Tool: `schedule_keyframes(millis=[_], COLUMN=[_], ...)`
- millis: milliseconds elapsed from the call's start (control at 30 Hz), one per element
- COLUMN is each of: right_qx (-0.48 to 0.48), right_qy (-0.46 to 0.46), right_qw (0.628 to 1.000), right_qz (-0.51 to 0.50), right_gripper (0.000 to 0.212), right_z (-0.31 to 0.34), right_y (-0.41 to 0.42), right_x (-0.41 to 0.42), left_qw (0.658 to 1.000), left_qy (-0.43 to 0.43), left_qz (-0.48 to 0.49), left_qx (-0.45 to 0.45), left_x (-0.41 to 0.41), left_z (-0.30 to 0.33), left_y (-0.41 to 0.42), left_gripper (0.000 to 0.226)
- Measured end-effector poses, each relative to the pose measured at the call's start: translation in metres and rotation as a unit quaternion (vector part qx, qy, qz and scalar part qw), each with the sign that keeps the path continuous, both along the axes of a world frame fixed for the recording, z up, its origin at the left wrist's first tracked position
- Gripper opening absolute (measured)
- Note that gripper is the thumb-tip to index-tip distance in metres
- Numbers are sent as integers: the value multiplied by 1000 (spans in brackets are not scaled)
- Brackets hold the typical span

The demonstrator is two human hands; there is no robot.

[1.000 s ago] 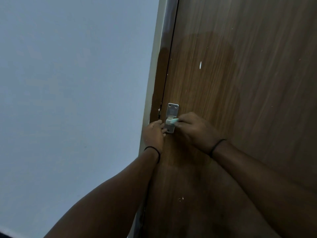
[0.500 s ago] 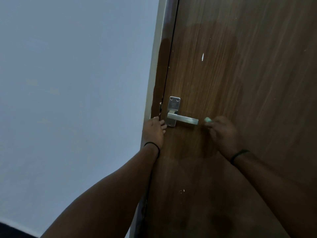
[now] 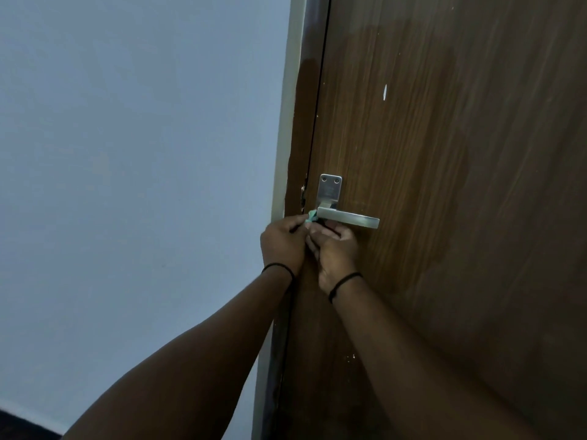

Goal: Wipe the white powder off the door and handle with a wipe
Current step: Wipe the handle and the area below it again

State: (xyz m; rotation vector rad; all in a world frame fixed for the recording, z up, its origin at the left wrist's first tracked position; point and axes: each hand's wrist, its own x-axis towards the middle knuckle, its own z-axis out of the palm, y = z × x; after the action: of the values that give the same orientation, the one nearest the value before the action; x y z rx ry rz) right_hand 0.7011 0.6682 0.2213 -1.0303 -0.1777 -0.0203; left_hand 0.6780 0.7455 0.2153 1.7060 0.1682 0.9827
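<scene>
Wipe (image 3: 311,216), a small teal scrap, shows just at the left end of the metal lever handle (image 3: 347,220), touching or nearly touching the lever's end. It sits between the two hands, which meet directly below the handle. The left hand (image 3: 282,244) is curled with its fingertips up at the wipe and seems to pinch it, though most of the wipe is hidden. The right hand (image 3: 335,249) reaches up beneath the lever with its fingers bent toward the same spot; whether it also grips the wipe or only touches the underside of the handle cannot be told. Each wrist wears a thin black band (image 3: 344,282).

Above the lever, the handle's backplate (image 3: 329,190) is fixed to the brown wood-grain door (image 3: 444,185) with two screws at its top. A white streak (image 3: 385,92) marks the door higher up, and a few white specks (image 3: 351,358) lie on it lower down. The door frame (image 3: 297,138) runs along the door's left edge, brown with a pale outer strip, and beyond it stands a plain pale-blue wall (image 3: 127,169).
</scene>
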Motion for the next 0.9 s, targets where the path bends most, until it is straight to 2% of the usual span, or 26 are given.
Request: schedule_keyframes(millis=[100,200,233,300,400,467,567,667,733,800,900], right_qx=[27,-102,-139,-165,-154,-145,-171,-250,-293,-328,-275], right_qy=[-5,-19,-23,-25,-31,-29,-49,-136,-189,-215,-177], right_qw=[998,981,972,966,971,975,971,949,928,906,919], right_qz=[-60,-166,-190,-198,-179,-168,-162,-137,-130,-157,-220], right_gripper=[32,11,14,14,11,11,7,18,26,24,10], right_z=[8,6,3,-9,-26,-36,-44,-47,-45,-43,-29], right_y=[6,13,14,11,2,-5,-15,-26,-38,-48,-55], right_x=[4,10,12,18,22,26,31,30,27,26,26], left_qw=[998,995,995,993,984,979,987,998,998,991,990], left_qy=[-35,-58,-59,-50,-34,-21,11,33,45,58,36], left_qz=[44,74,78,91,116,124,86,28,-35,-112,-107], left_qx=[-23,-22,-5,48,134,158,133,50,-14,-46,-78], left_x=[9,20,23,29,34,35,34,30,28,22,12], left_z=[13,21,21,16,-3,-16,-29,-30,-25,-22,-24], left_y=[-5,-11,-11,-10,-9,-11,-23,-34,-33,-34,-36], left_gripper=[18,17,17,16,14,12,12,14,19,27,27])
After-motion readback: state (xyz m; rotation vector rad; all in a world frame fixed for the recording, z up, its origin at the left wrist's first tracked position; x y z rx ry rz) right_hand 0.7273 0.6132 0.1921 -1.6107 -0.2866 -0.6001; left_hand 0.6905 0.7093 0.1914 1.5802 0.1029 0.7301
